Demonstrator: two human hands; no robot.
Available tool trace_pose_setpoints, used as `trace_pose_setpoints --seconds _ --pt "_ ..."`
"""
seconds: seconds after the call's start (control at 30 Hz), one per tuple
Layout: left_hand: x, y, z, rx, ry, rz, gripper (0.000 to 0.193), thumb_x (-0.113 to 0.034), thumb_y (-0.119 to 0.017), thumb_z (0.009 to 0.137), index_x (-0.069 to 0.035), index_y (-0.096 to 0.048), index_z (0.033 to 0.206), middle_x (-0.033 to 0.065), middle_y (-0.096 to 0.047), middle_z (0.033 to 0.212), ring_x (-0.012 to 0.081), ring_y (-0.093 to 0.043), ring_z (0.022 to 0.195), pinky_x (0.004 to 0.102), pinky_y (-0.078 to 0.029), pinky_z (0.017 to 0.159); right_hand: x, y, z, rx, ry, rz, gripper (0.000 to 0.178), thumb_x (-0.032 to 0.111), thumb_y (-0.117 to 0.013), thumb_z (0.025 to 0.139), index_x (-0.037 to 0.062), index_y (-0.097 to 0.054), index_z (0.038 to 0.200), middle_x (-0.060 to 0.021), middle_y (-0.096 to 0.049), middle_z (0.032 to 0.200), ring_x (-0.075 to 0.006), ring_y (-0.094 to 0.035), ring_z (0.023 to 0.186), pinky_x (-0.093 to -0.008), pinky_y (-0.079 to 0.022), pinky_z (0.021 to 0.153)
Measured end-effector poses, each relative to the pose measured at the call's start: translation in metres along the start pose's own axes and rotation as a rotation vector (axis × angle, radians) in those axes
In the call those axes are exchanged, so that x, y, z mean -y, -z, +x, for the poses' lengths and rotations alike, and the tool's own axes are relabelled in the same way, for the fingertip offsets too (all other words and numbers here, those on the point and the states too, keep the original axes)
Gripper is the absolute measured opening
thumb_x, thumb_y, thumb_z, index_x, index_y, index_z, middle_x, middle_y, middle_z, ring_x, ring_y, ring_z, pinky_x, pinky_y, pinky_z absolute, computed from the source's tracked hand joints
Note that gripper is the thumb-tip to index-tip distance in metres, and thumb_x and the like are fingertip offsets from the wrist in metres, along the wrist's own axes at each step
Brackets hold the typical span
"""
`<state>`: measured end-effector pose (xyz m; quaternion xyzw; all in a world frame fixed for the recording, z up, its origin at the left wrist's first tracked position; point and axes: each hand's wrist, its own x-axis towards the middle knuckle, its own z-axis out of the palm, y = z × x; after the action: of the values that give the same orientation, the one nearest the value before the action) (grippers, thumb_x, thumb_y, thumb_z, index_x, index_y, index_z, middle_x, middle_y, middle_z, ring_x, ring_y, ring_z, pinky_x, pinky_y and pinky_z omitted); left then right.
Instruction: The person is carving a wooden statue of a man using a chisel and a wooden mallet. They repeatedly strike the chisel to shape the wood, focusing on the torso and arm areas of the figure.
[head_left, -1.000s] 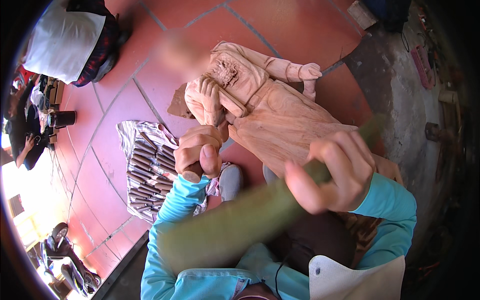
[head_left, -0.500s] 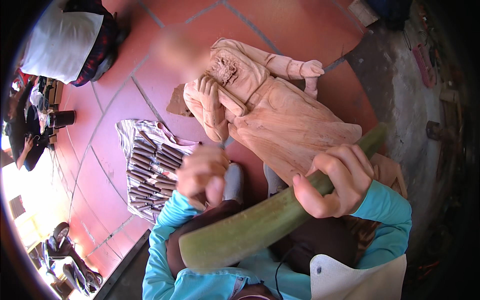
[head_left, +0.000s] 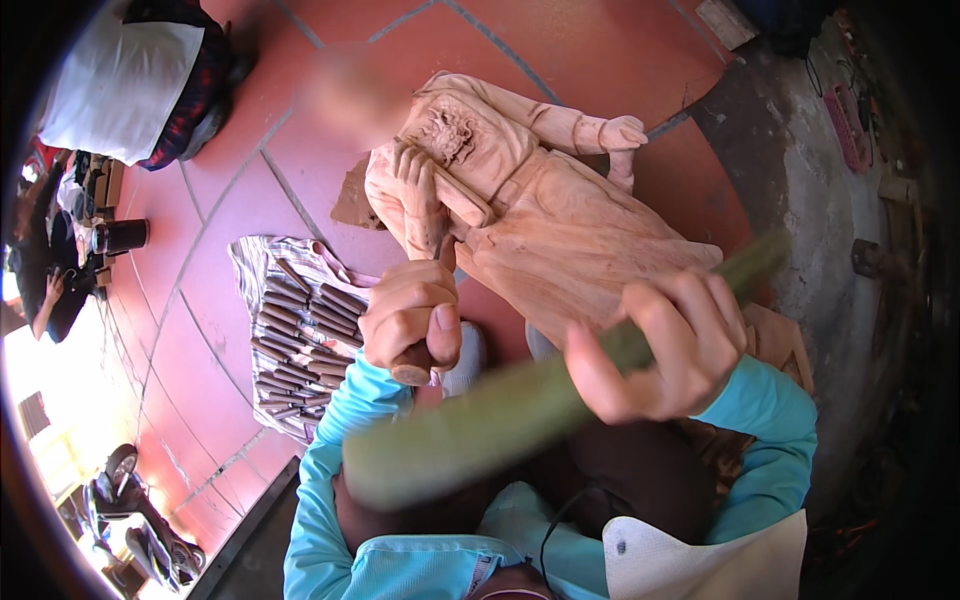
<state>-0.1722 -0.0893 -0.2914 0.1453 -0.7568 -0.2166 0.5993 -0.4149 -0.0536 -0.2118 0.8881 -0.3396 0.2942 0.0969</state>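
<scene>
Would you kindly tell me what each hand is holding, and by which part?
The left hand grips a brown-handled tool by the handle; the right hand holds a long green club around its narrower part, away from the broad end.

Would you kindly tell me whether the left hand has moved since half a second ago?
Yes: against the striped cloth, the left hand has moved farther up the picture, toward the carved figure.

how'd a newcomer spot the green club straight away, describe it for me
Start at the big carved statue, upper middle. Below it in view, slanting over the lap, the right grip holds the club. It is long, thick and green, unlike the slim brown tools on the striped cloth.
</scene>
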Motion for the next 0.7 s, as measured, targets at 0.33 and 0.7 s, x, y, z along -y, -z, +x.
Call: trace_pose_setpoints --seconds 0.33,0.7 --pt "0.003 0.001 -0.002 -0.099 0.058 -0.050 0.008 0.009 -0.046 0.084 0.002 -0.042 0.082 0.0107 -0.049 0.056 0.0194 -0.045 0.041 0.0330 -0.039 0.038 -0.004 0.007 0.009 0.014 0.027 -0.016 0.042 0.014 -0.068 0.072 0.0262 -0.056 0.110 -0.0044 -0.049 0.077 -0.0170 -0.052 0.060 -0.0283 -0.041 0.049" --pt "0.014 -0.001 -0.010 -0.192 0.057 -0.152 0.008 0.007 -0.044 0.087 0.002 -0.042 0.081 0.0111 -0.049 0.054 0.0177 -0.043 0.041 0.0324 -0.038 0.038 0.004 0.017 0.012 0.000 -0.007 0.010 0.040 0.015 -0.067 0.073 0.0266 -0.056 0.110 -0.0034 -0.048 0.073 -0.0168 -0.050 0.058 -0.0287 -0.042 0.049"
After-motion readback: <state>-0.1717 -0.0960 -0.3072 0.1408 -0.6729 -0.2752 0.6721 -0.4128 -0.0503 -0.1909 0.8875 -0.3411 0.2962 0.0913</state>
